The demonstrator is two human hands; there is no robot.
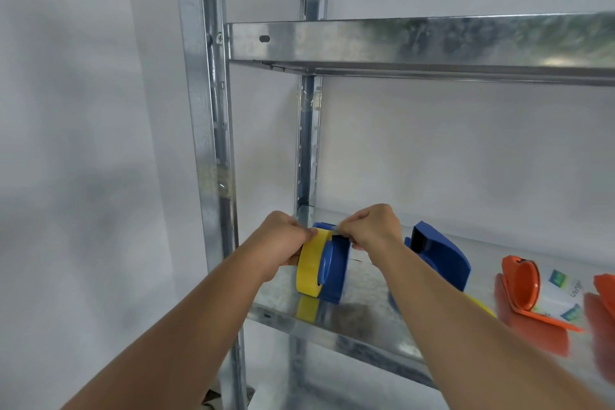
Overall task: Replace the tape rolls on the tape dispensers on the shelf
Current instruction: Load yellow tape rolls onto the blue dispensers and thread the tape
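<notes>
Both forearms reach forward — left hand [283, 238] and right hand [374, 226] curled, fingertips pinched close together.

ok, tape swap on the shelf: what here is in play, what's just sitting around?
In play:
- left hand holding yellow tape roll
- right hand pinching tape end
- blue dispenser
- second blue dispenser
- orange dispenser
- metal shelf

Lying about:
- upper shelf
</notes>
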